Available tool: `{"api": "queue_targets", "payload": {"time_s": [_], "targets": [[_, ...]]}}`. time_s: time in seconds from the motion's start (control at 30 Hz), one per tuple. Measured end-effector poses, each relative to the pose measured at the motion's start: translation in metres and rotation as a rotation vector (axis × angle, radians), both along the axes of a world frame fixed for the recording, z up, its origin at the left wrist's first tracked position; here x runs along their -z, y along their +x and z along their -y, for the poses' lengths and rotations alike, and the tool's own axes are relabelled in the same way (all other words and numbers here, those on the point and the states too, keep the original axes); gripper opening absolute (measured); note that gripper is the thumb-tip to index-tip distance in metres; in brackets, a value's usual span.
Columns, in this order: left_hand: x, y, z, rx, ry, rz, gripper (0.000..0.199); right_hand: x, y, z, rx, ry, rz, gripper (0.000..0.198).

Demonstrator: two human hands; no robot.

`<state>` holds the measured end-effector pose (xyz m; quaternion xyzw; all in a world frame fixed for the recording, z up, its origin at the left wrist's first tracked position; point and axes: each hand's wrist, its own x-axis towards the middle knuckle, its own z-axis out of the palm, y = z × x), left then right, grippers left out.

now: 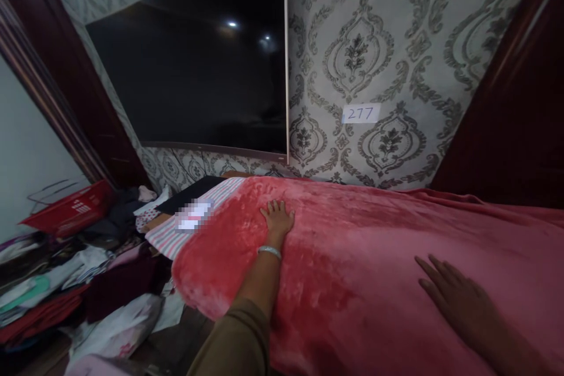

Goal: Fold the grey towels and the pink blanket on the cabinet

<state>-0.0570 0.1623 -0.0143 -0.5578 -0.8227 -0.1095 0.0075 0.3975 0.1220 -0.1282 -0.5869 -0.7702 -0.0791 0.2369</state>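
Observation:
A plush red-pink blanket [374,258] is spread over a long raised surface against the wall, its near side hanging down. My left hand [278,218] lies flat on the blanket toward its left end, fingers spread, a silver bracelet on the wrist. Farther right, my right hand [458,291] is over the blanket with its fingers stretched out; whether the palm touches the fabric I cannot tell. Neither hand holds anything. A striped cloth [170,242] shows from under the blanket's left edge.
A large dark television [198,64] hangs on the patterned wall, beside a paper label [361,113] reading 277. A black flat panel [189,194] lies behind the striped cloth. At left are a red shopping basket [74,211], piled clothes [118,282] and a white plastic bag [118,326].

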Motion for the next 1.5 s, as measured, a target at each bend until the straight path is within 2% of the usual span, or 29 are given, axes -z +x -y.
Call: {"api": "queue_targets", "payload": {"time_s": [0.17,0.23,0.33,0.47,0.6,0.7,0.83,1.0,1.13,1.3,1.4,1.47,1.5], "targets": [[-0.005,-0.007,0.001,0.064,0.024,0.085,0.068,-0.007,-0.004,0.0,0.021,-0.013,0.007,0.071],[-0.01,-0.013,0.004,0.147,0.039,0.159,0.061,-0.018,-0.01,0.005,0.046,-0.046,0.018,0.069],[-0.017,-0.015,0.009,0.349,0.049,0.217,0.048,-0.035,-0.02,0.013,0.067,-0.088,0.036,0.064],[-0.018,0.008,0.013,0.645,0.062,0.238,0.035,-0.049,-0.028,0.019,0.071,-0.09,0.024,0.057],[-0.013,0.05,0.006,0.818,0.075,0.244,0.028,-0.059,-0.026,0.016,0.069,-0.09,-0.046,0.051],[-0.01,0.073,-0.002,0.842,0.08,0.233,0.019,-0.071,-0.031,0.006,0.032,-0.089,-0.138,0.044],[-0.007,0.086,-0.004,0.792,0.1,0.203,0.006,-0.087,-0.059,-0.015,-0.143,-0.07,-0.269,0.032],[-0.008,0.089,0.005,0.764,0.166,0.163,0.012,-0.084,-0.09,-0.033,-0.242,-0.053,-0.416,0.026],[-0.014,0.09,0.007,0.816,0.304,0.153,0.015,-0.079,-0.089,-0.03,-0.333,0.055,-0.435,0.033],[-0.019,0.09,0.012,0.904,0.488,0.168,0.015,-0.085,-0.096,-0.018,-0.441,0.14,-0.332,0.052],[-0.018,0.091,0.018,0.938,0.586,0.124,0.014,-0.089,-0.107,-0.013,-0.463,0.165,-0.287,0.038],[-0.017,0.091,0.022,0.953,0.603,0.097,0.014,-0.091,-0.111,-0.011,-0.475,0.195,-0.3,0.025],[-0.017,0.091,0.023,0.964,0.6,0.094,0.015,-0.092,-0.112,-0.009,-0.485,0.211,-0.313,0.025]]}}
